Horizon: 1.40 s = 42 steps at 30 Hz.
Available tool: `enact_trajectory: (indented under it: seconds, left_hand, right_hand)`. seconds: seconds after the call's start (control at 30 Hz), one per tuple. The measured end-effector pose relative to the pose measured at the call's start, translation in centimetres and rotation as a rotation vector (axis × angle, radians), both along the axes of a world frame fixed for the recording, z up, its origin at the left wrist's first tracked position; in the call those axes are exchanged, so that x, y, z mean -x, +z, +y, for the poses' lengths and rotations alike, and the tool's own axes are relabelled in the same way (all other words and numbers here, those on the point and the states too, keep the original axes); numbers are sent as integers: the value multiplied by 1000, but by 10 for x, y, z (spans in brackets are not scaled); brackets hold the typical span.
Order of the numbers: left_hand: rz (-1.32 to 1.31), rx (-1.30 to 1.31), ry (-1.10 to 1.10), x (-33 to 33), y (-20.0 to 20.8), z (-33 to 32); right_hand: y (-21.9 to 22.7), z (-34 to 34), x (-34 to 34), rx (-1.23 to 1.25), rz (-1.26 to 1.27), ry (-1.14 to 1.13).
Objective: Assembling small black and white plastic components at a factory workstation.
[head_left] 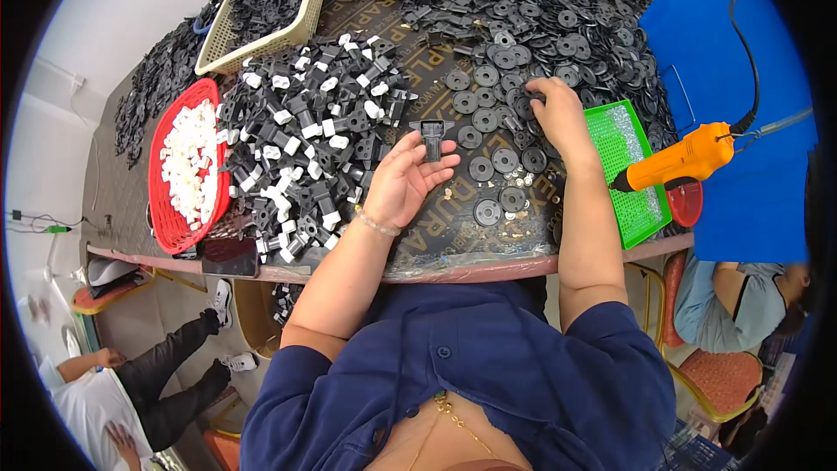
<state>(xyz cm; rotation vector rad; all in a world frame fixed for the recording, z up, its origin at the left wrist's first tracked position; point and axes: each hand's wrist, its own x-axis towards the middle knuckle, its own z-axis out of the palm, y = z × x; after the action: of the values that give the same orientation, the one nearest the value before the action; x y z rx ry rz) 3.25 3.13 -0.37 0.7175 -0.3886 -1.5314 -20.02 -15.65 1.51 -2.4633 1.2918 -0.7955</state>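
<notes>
My left hand (404, 176) is palm up over the table and holds a black plastic bracket (432, 139) between thumb and fingers. Out at the right, my right hand (558, 109) reaches into the round black discs (504, 160), its fingertips bent down on one dark disc; whether it grips that disc I cannot tell. Left of my left hand lies a heap of black parts with white ends (305, 113). Beyond my right hand, a large pile of black discs and brackets (567, 22) covers the far side.
At the left stand a red basket (153, 166) of small white pieces and a beige crate (311, 13) of black parts. To the right is a green tray (641, 227) of small metal bits. An orange electric screwdriver (684, 157) hangs over it, by a blue panel (732, 61). Other people sit nearby.
</notes>
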Motion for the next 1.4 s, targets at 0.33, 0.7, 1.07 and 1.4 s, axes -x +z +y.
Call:
enact_trajectory:
  seconds: [0.33,0.7,1.07,1.4]
  left_hand:
    - [1,30,16,-3,-20,0]
    - [-351,95,53,10,2,7]
    - [-116,84,4,0,-5,4]
    - [-95,33,13,2,-4,0]
  right_hand:
    - [3,1,-8,-4,-54,55]
    - [11,8,-9,-42,-56,107]
    - [24,31,-29,-563,-450,294]
    - [12,-2,15,155,71,-95]
